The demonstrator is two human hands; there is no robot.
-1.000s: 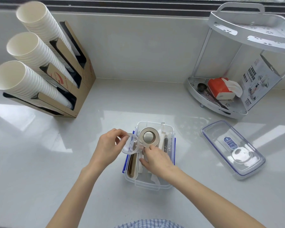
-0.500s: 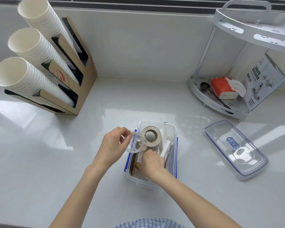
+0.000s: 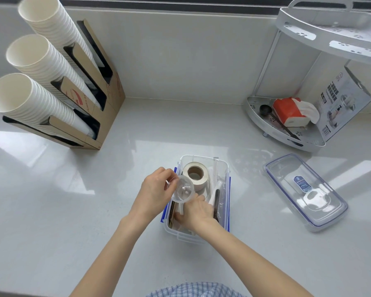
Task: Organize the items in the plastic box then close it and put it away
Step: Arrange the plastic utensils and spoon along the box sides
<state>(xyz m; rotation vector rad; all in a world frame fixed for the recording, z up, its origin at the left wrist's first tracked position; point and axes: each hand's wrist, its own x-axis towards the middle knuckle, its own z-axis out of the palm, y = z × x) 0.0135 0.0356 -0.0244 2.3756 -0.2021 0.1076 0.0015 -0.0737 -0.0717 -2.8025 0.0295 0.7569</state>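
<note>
A clear plastic box (image 3: 227, 168) with blue clips sits open on the white counter, in front of me. Inside lie a roll of beige tape (image 3: 195, 175) at the far end, plus white and dark flat sticks (image 3: 216, 200) along the right side. My left hand (image 3: 153, 195) holds a small clear plastic cup (image 3: 183, 190) tilted above the box's left edge. My right hand (image 3: 196, 213) reaches down into the near half of the box, fingers among the flat items; what it grips is hidden. The box's clear lid (image 3: 304, 190) lies flat to the right.
A cardboard dispenser (image 3: 107, 99) with three stacks of white paper cups (image 3: 30, 67) stands at the back left. A white two-tier corner rack (image 3: 287, 133) at the back right holds a red tissue pack (image 3: 289, 111), a black spoon and a printed box.
My right hand has pushed deeper and nearer into the box. My left hand with the clear cup has shifted slightly over the box's left edge.
</note>
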